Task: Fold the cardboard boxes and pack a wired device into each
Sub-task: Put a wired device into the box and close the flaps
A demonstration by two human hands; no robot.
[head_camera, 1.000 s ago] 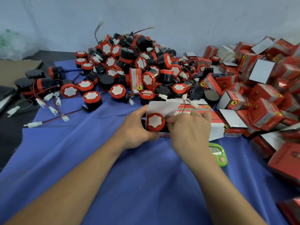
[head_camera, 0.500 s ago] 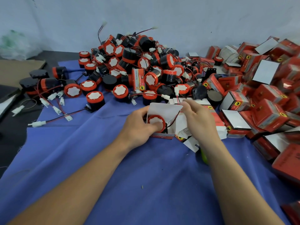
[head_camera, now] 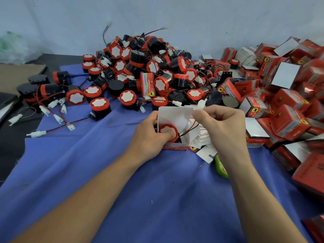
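An open cardboard box (head_camera: 175, 118), white inside and red outside, stands on the blue cloth (head_camera: 157, 190) at the centre. A red-capped black wired device (head_camera: 167, 131) sits in its mouth. My left hand (head_camera: 150, 137) grips the box from the left, thumb pressed on the device's cap. My right hand (head_camera: 222, 125) pinches the device's red and black wire (head_camera: 190, 129) near its white plug (head_camera: 201, 104), just right of the box. A stack of flat box blanks (head_camera: 201, 142) lies partly under my right hand.
A big heap of wired devices (head_camera: 149, 72) covers the far middle. Folded red boxes (head_camera: 289, 106) pile up along the right. A green object (head_camera: 221, 166) lies by my right wrist. Loose plugs and wires (head_camera: 52, 118) trail at left. The wall (head_camera: 157, 14) closes the back.
The box has been raised from the flat stack and opened with the device set in its mouth. My right hand has lifted from the device and taken hold of the wire.
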